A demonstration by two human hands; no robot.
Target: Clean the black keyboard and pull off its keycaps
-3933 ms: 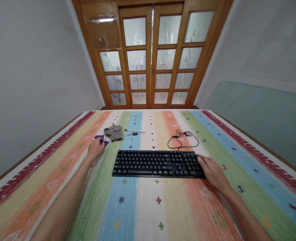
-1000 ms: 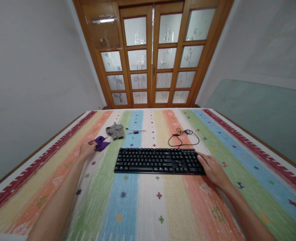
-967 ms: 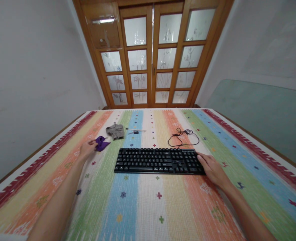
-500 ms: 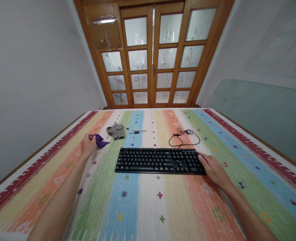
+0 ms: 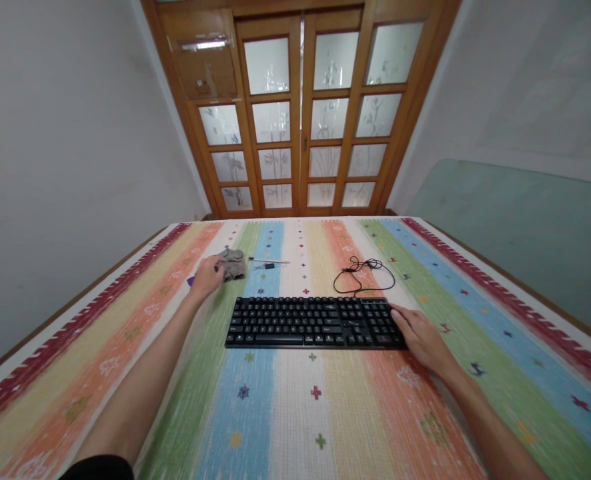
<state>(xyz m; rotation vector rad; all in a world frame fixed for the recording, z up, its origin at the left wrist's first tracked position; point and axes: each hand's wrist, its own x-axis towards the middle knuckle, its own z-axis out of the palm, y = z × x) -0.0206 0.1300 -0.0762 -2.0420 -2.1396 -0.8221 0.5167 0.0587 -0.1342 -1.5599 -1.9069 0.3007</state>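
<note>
A black keyboard (image 5: pixel 315 323) lies flat on the striped tablecloth in front of me. My right hand (image 5: pixel 418 335) grips its right end, thumb along the top edge and the other fingers mostly hidden. Further off to the left, my left hand (image 5: pixel 208 275) pinches the near left side of a crumpled grey cloth (image 5: pixel 233 264). Part of a purple cloth (image 5: pixel 190 281) peeks out on the table to the left of that hand; the rest is hidden behind it.
The keyboard's black cable (image 5: pixel 365 267) lies in loose loops behind its right half. Beyond the keyboard rest a thin stick with a dark tip (image 5: pixel 270 261) and a small black object (image 5: pixel 269 266). Wooden glass-paned doors (image 5: pixel 300 120) stand past the table's far edge.
My left hand has let go of the purple cloth and moved right to the grey cloth, taking hold of it. The right hand stays on the keyboard.
</note>
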